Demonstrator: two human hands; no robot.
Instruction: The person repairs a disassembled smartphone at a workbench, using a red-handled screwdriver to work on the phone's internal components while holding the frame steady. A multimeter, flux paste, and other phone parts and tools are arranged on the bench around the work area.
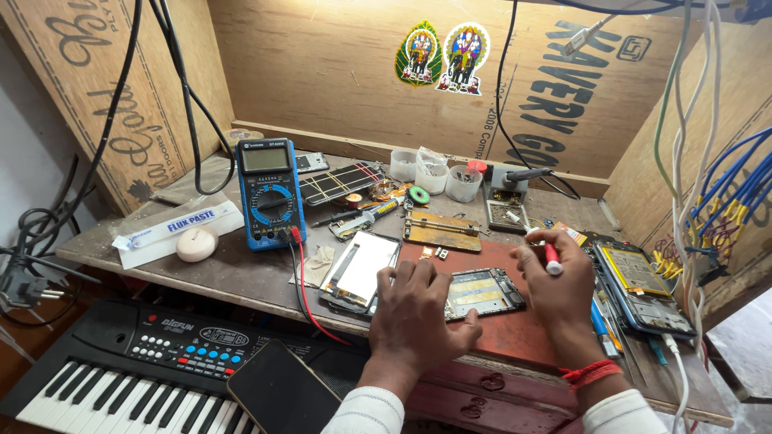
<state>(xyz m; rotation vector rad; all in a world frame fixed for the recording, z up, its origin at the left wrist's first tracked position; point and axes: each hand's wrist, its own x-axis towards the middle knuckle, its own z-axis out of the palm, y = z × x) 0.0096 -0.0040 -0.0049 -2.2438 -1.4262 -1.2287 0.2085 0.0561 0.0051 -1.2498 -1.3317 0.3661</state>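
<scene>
An opened phone body (485, 292) with its circuit board exposed lies on a dark red mat (515, 329) near the bench's front edge. My left hand (416, 317) rests flat on the mat, fingers touching the phone's left end. My right hand (557, 283) hovers at the phone's right side and grips a small red-and-white tool (550, 255) between thumb and fingers. A phone screen panel (362, 269) lies just left of my left hand.
A blue multimeter (271, 193) stands at the left with red and black leads. Another opened phone (639, 289) lies at the right among tools. Small cups (442, 177), a soldering station (508, 197), hanging cables, a keyboard (129, 370) and a dark phone (281, 394) sit around.
</scene>
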